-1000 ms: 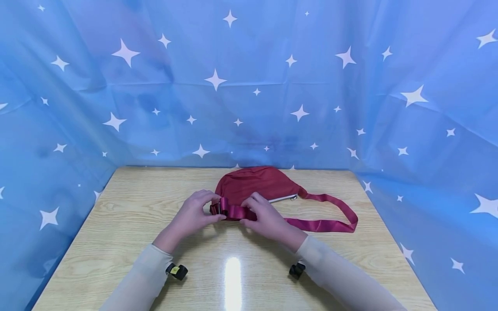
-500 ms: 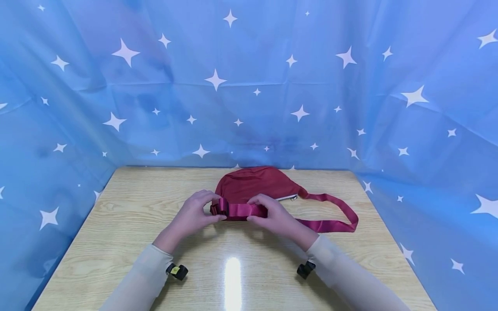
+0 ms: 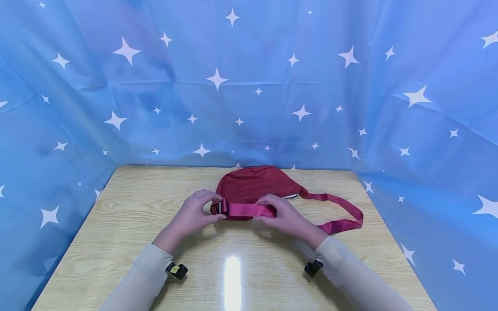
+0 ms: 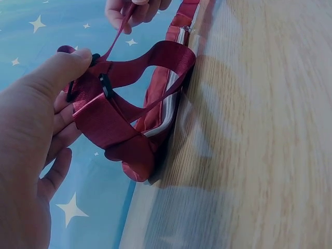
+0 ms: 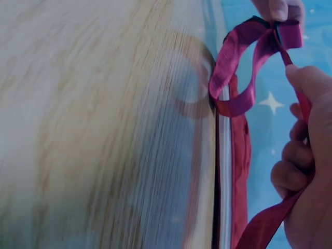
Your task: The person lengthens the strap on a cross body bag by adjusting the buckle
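A dark red waist bag (image 3: 254, 183) lies at the back of the wooden table, its light zipper (image 4: 169, 104) facing the front. My left hand (image 3: 194, 211) pinches the strap's black plastic adjuster (image 4: 106, 85) between thumb and fingers at the bag's left end. From there the magenta strap (image 3: 243, 210) runs taut to my right hand (image 3: 283, 214), which grips it with curled fingers and the thumb on top, as the right wrist view shows. A slack loop of webbing (image 5: 223, 78) hangs below the adjuster. Part of the adjuster is hidden behind the left thumb.
The rest of the strap (image 3: 346, 211) curves over the table (image 3: 128, 242) on the right and back to the bag's right end. A blue curtain with white stars (image 3: 249, 86) stands behind the table and along both sides.
My right hand has moved to the right along with the strap, so the stretch between the hands is longer and straighter. The right-hand curve has shifted slightly. My left hand has stayed put.
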A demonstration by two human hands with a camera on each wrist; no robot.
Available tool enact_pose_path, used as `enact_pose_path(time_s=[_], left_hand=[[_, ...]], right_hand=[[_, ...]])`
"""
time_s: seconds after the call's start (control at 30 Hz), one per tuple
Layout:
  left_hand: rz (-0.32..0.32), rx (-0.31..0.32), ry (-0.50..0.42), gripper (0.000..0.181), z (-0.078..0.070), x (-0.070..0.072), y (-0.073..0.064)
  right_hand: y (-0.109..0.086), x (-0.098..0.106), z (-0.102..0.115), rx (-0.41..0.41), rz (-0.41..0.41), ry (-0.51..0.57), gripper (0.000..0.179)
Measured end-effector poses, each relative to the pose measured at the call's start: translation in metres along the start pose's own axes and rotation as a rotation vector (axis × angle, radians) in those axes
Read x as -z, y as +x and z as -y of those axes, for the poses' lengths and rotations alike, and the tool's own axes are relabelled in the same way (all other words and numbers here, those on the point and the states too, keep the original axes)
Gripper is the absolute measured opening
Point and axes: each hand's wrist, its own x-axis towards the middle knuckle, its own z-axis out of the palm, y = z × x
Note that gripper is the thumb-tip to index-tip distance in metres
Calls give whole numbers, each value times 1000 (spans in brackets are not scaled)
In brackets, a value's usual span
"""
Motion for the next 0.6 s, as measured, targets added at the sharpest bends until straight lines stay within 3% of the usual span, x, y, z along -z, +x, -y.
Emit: enact_pose_path(time_s=[0.4, 0.6], left_hand=[[8, 16, -3, 44, -2, 2, 0], [10, 23, -1, 44, -2, 2, 0]], right_hand=[[-8, 10, -11, 10, 8, -29, 35], [-3, 0, -7, -38, 87, -112, 47]])
